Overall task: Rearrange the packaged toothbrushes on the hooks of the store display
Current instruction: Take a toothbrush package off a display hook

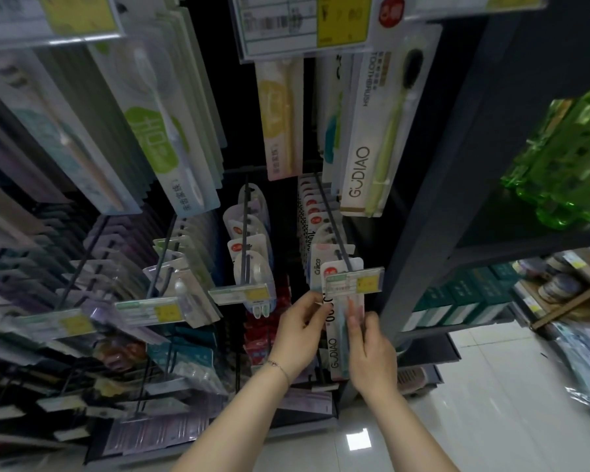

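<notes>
A white GUDIAO toothbrush pack (334, 349) hangs at the front of a long black hook (332, 221), just under its price tag (355, 280). My left hand (298, 330) pinches the pack's left edge near the top. On its right side, my right hand (368, 349) grips it with fingers laid over the front. Several more packs (312, 212) sit behind it on the same hook. Above, a larger GUDIAO pack (377, 131) with a green brush hangs from an upper hook.
Neighbouring hooks carry small brush packs (251, 247) in the middle and rows of packs (171, 264) to the left, each with a price tag. A dark shelf upright (433, 206) stands close on the right, with green bottles (566, 155) on it. White floor tiles (491, 403) lie below.
</notes>
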